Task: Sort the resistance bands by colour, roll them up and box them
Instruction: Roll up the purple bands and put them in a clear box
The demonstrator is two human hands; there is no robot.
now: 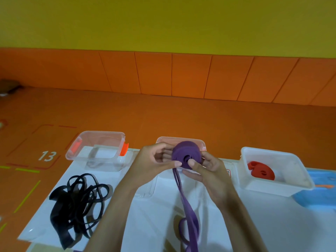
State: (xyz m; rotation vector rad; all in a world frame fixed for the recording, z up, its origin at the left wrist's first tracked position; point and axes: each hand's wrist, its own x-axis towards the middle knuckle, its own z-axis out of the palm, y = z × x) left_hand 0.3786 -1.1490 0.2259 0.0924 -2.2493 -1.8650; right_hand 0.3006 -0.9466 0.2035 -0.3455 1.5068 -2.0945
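A: What's around the hands?

B: Three boxes in a row at the far edge of a white sheet point(145, 224). Left box point(101, 132) is clear with orange clips. Right box point(263, 188) is white, with a red roll point(260, 170) inside. Black bands point(78, 202) lie in a loose tangle on the sheet, near the left box. Orange floor point(163, 113) beyond, "13" point(47, 156) marked on it.

A: Purple one?

B: Purple roll point(186, 154) is held up in front of the middle box point(201, 141). Left hand point(154, 160) and right hand point(207, 171) both grip it, thumbs on the near face, fingers curled behind. Its tail point(189, 206) hangs down to the sheet.

A: Anything blocked?

B: Hands and roll cover most of the middle box, so I can't tell its contents. Tail runs off the bottom edge. Blue item point(320, 197) at far right is cut off, can't identify. Black tangle: can't count the bands.
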